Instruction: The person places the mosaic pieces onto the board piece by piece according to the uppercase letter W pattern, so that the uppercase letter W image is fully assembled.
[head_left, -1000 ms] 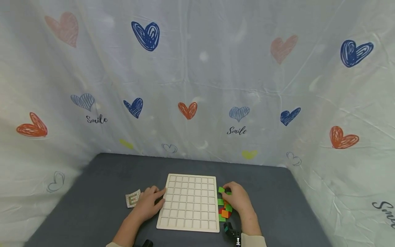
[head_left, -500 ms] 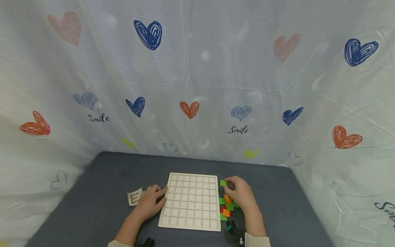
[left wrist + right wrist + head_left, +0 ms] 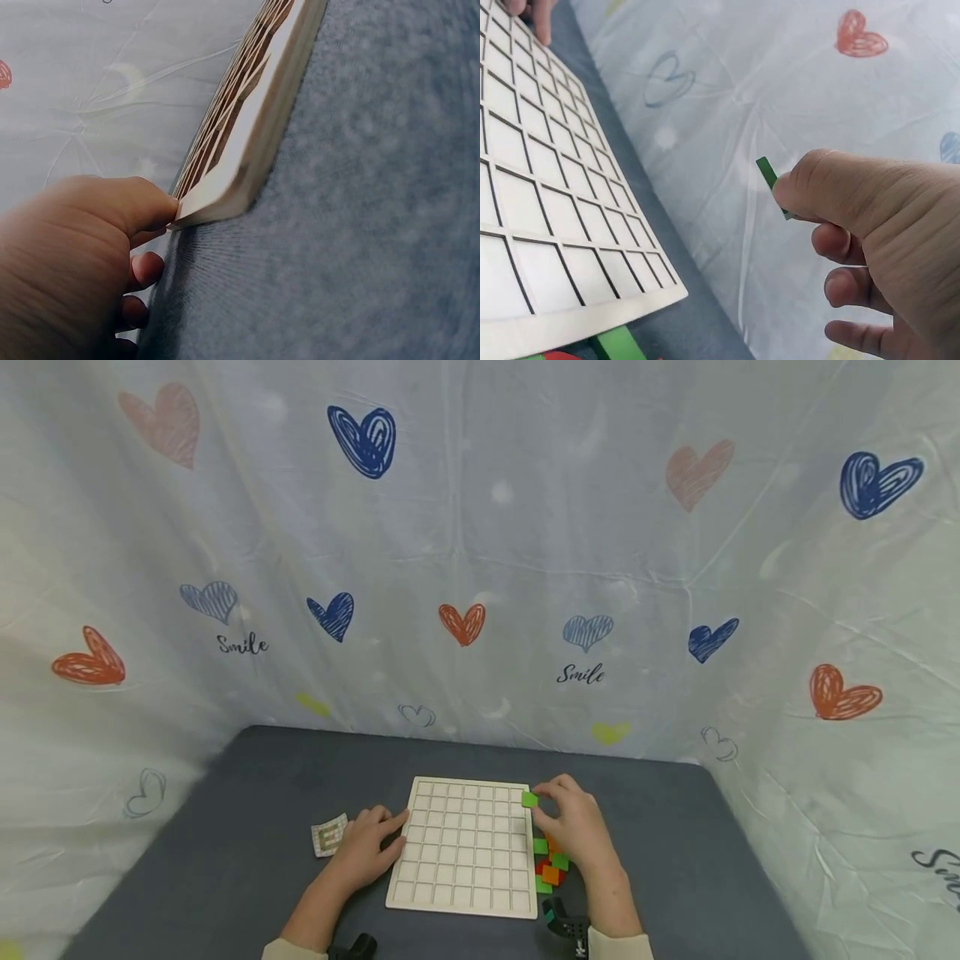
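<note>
A pale wooden grid board (image 3: 461,852) lies on the dark table, its square cells bare. My left hand (image 3: 365,850) rests at the board's left side, index finger and thumb stretched out to touch the edge. In the left wrist view the thumb of that hand (image 3: 90,240) meets the board's edge (image 3: 259,127). My right hand (image 3: 577,822) pinches a small green square tile (image 3: 529,799) by the board's far right corner. The right wrist view shows this tile (image 3: 766,172) edge-on and raised, between thumb and a hidden finger; the other fingers curve loosely.
Several green, orange and red tiles (image 3: 551,875) lie heaped against the board's right side, partly under the right forearm. A small printed pattern card (image 3: 328,836) lies left of the left hand. Behind the table (image 3: 630,777) hangs a white curtain (image 3: 510,527) with printed hearts.
My right hand has lifted the green tile from the pile and carried it away from me, then left to the board's far right corner. The left hand keeps its place at the edge.
</note>
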`<action>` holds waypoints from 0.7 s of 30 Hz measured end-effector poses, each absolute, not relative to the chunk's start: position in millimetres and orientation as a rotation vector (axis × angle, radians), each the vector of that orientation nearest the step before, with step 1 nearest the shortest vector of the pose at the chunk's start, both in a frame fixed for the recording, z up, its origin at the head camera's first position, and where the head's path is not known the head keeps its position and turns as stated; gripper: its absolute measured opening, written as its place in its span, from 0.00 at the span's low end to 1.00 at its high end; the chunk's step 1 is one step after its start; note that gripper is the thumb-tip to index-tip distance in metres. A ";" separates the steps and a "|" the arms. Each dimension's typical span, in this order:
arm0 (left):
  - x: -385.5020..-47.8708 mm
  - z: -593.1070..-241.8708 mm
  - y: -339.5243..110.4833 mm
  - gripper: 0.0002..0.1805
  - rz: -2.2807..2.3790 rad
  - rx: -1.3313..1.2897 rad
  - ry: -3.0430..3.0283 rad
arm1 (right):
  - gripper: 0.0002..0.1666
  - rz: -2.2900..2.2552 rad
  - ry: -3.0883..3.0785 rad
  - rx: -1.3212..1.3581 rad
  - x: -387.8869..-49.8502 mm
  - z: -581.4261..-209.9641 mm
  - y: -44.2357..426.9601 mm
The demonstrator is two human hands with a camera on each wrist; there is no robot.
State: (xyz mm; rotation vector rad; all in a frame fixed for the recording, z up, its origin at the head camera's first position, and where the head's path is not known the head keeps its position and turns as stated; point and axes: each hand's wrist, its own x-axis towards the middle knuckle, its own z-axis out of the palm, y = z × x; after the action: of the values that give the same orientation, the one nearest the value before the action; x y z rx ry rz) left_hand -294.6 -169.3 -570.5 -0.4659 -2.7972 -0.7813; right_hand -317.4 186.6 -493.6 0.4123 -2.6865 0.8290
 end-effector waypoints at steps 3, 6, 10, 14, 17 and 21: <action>-294.8 -570.2 -168.8 0.25 -0.788 -0.467 -2.793 | 0.12 0.799 -2.700 0.460 -318.0 -495.6 181.6; -294.7 -569.1 -168.2 0.25 -0.791 -0.460 -2.799 | 0.12 0.802 -2.731 0.516 -317.6 -497.9 175.3; -294.0 -567.4 -168.3 0.25 -0.795 -0.448 -2.811 | 0.12 0.835 -2.781 0.568 -317.0 -502.2 166.3; -294.4 -568.5 -168.9 0.25 -0.794 -0.451 -2.808 | 0.13 0.835 -2.819 0.591 -317.2 -508.0 160.0; -294.7 -569.4 -168.8 0.25 -0.794 -0.457 -2.803 | 0.13 0.828 -2.833 0.611 -317.5 -512.2 156.9; -294.1 -570.3 -168.5 0.25 -0.791 -0.464 -2.792 | 0.12 0.809 -2.841 0.631 -317.6 -518.3 154.5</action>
State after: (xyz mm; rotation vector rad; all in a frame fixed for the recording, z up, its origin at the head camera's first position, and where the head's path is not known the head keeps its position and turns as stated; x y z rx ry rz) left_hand -294.1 -168.5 -570.3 -0.4643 -2.7919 -0.7910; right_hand -317.6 154.5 -518.3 0.6307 -2.8407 0.8094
